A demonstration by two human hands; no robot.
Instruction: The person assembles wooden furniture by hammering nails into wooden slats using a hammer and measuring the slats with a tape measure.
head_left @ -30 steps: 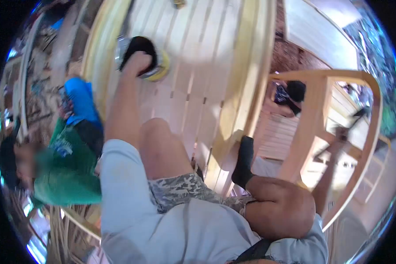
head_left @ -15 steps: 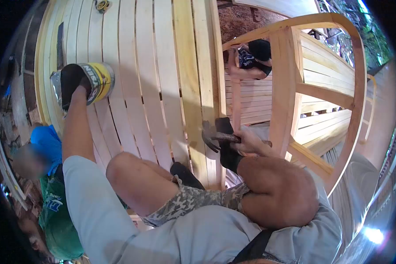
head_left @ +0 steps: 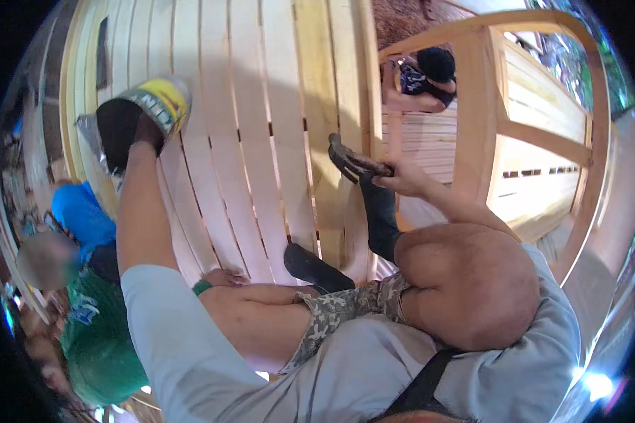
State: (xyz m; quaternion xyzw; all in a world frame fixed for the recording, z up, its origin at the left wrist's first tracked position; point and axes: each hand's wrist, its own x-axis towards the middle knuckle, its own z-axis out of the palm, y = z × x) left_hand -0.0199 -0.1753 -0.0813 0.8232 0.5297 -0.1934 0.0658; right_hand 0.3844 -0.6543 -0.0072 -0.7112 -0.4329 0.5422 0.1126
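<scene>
My left hand [head_left: 147, 132] reaches into the dark mouth of a tilted can with a yellow label [head_left: 168, 101]; its fingers are hidden inside. The can lies on the pale wooden slats [head_left: 215, 113], with clear plastic at its mouth. Over the right edge of the slatted surface, my right hand [head_left: 401, 178] grips a hammer [head_left: 347, 159] by its handle, the head pointing left above the slats. Just below the hammer is my raised dark-socked foot [head_left: 381, 215].
A curved wooden frame [head_left: 476, 113] stands to the right. A co-worker in a green shirt [head_left: 102, 331] is at lower left, one hand [head_left: 226, 277] on the slats beside my leg. Another person [head_left: 430, 77] is beyond the frame. More slatted wood [head_left: 536, 155] lies at right.
My right hand has brought the hammer leftwards from the wooden frame to over the slats' edge. My left hand stays in the can. A co-worker's hand now shows on the slats.
</scene>
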